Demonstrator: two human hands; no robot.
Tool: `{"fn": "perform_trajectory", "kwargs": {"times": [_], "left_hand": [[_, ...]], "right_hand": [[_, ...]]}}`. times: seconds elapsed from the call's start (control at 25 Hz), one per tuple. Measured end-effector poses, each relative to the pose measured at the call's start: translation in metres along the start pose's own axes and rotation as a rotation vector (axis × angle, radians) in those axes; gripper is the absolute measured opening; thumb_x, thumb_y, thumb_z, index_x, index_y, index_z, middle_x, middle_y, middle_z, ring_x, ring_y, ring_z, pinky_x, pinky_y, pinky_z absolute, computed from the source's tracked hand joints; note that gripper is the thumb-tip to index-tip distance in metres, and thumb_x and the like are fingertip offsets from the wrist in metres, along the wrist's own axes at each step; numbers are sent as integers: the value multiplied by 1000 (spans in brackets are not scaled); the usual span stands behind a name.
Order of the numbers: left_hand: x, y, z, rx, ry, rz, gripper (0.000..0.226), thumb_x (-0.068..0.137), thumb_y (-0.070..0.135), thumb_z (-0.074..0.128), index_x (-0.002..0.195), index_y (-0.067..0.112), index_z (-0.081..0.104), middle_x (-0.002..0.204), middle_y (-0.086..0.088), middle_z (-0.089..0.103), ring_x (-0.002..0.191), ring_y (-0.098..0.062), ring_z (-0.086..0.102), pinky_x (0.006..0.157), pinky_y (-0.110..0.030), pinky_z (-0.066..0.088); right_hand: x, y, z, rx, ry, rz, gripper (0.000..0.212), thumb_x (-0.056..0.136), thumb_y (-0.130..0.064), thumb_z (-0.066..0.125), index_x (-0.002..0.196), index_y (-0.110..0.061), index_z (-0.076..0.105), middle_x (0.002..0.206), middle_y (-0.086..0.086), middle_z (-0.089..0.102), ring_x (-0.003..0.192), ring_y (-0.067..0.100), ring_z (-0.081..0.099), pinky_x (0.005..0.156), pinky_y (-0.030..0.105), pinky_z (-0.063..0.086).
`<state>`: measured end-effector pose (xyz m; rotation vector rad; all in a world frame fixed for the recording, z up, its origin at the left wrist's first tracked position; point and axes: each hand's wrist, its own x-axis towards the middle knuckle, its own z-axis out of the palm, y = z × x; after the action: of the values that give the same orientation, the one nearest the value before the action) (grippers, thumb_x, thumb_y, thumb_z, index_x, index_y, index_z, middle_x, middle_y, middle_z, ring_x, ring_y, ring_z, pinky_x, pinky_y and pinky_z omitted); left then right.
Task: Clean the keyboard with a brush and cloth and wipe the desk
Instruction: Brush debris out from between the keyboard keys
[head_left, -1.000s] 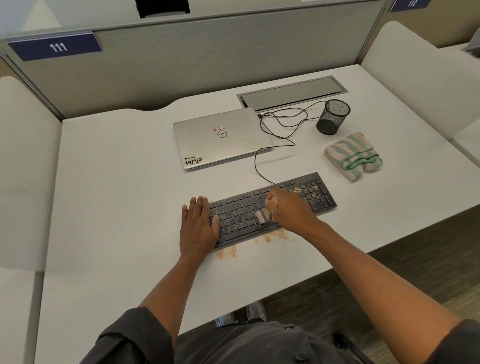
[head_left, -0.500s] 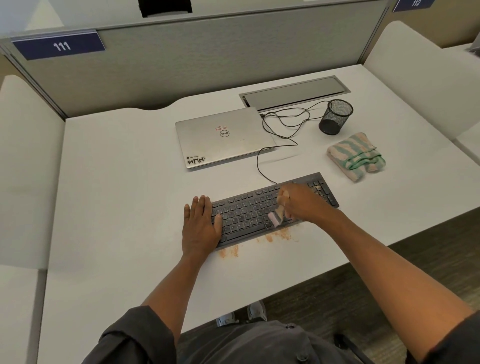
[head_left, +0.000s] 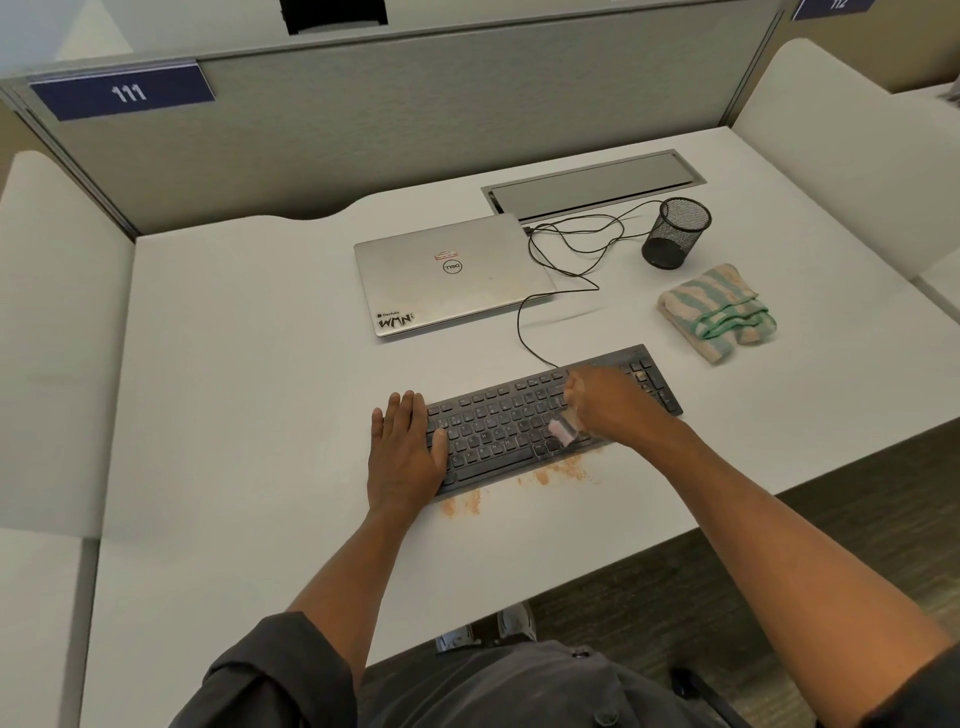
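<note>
A black keyboard (head_left: 509, 421) lies on the white desk (head_left: 249, 374), slightly askew. My left hand (head_left: 405, 452) rests flat on the keyboard's left end, fingers straight. My right hand (head_left: 613, 405) grips a small pink brush (head_left: 562, 431) over the right half of the keys, bristles down on them. Orange-brown dust (head_left: 558, 473) lies on the desk along the keyboard's near edge, with another patch (head_left: 462, 504) further left. A folded green-and-beige striped cloth (head_left: 719, 312) sits to the right, beyond the keyboard.
A shut silver laptop (head_left: 452, 275) lies behind the keyboard, with a looped black cable (head_left: 561, 260) beside it. A black mesh pen cup (head_left: 675, 234) stands near a grey cable hatch (head_left: 592, 184). Partition walls enclose the desk on three sides.
My right hand with the brush has swept rightward and toward the near edge of the keyboard. More dust lies on the desk by that edge. My left hand stays put.
</note>
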<state>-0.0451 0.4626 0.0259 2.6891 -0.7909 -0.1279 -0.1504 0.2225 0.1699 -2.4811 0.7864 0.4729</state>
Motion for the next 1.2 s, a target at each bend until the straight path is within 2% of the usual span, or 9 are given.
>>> {"fn": "perform_trajectory", "kwargs": {"times": [0.12, 0.24, 0.4, 0.48, 0.6, 0.8, 0.96, 1.04, 1.2], "left_hand": [[0, 0, 0, 4, 5, 7, 75, 96, 48, 18, 157, 5, 29, 163, -12, 30, 155, -27, 16, 128, -43, 2], [0, -1, 0, 0, 0, 0, 74, 97, 48, 19, 157, 5, 29, 164, -12, 30, 155, -27, 16, 127, -42, 1], [0, 0, 0, 2, -1, -1, 73, 97, 47, 22, 157, 5, 29, 163, -13, 30, 155, -28, 17, 127, -42, 1], [-1, 0, -1, 2, -7, -2, 72, 98, 45, 24, 157, 5, 29, 164, -13, 29, 155, -28, 16, 127, -42, 1], [-1, 1, -2, 2, -15, -2, 71, 99, 45, 25, 157, 5, 28, 164, -13, 29, 155, -27, 15, 127, -42, 0], [0, -1, 1, 6, -13, -3, 72, 98, 46, 23, 157, 5, 28, 164, -12, 28, 155, -27, 15, 128, -42, 1], [1, 0, 1, 6, 2, 2, 79, 94, 51, 14, 156, 4, 31, 163, -14, 31, 154, -29, 18, 127, -44, 4], [1, 0, 1, -1, 9, 3, 79, 94, 50, 15, 156, 4, 32, 162, -14, 32, 154, -29, 18, 127, -44, 4], [1, 0, 1, -1, 8, 2, 78, 94, 50, 16, 156, 4, 31, 163, -13, 31, 154, -28, 17, 127, -43, 3]], "right_hand": [[-1, -1, -7, 42, 10, 11, 13, 97, -11, 50, 90, -7, 60, 82, 9, 65, 76, 22, 66, 56, 24, 41], [-12, -2, 2, 165, -47, -9, 16, 102, -18, 48, 91, -14, 59, 79, 13, 70, 57, 18, 59, 44, 22, 41], [-10, 10, 7, 115, 91, 47, 24, 99, -16, 46, 77, -11, 54, 71, 8, 63, 62, 22, 58, 51, 26, 37], [-13, 11, 5, 200, 88, 15, 20, 100, -20, 46, 84, -12, 56, 73, 7, 64, 66, 21, 61, 54, 27, 39], [-24, 13, 6, 329, -47, 20, 12, 101, -21, 48, 98, -18, 58, 74, 6, 67, 57, 15, 56, 48, 25, 40], [-21, 45, -12, 274, 124, 120, 16, 93, -8, 52, 96, -21, 61, 83, 5, 63, 64, 17, 56, 50, 25, 41], [-23, 42, -4, 427, 79, 82, 8, 98, -22, 52, 97, -21, 59, 74, 6, 68, 56, 15, 56, 47, 24, 41], [-22, 41, 6, 355, 80, 64, 11, 100, -25, 51, 96, -19, 60, 76, 4, 67, 58, 14, 57, 49, 25, 43], [-19, 46, 3, 153, 317, 54, 15, 97, -21, 50, 94, -14, 63, 86, 4, 67, 78, 21, 59, 64, 30, 42]]}}
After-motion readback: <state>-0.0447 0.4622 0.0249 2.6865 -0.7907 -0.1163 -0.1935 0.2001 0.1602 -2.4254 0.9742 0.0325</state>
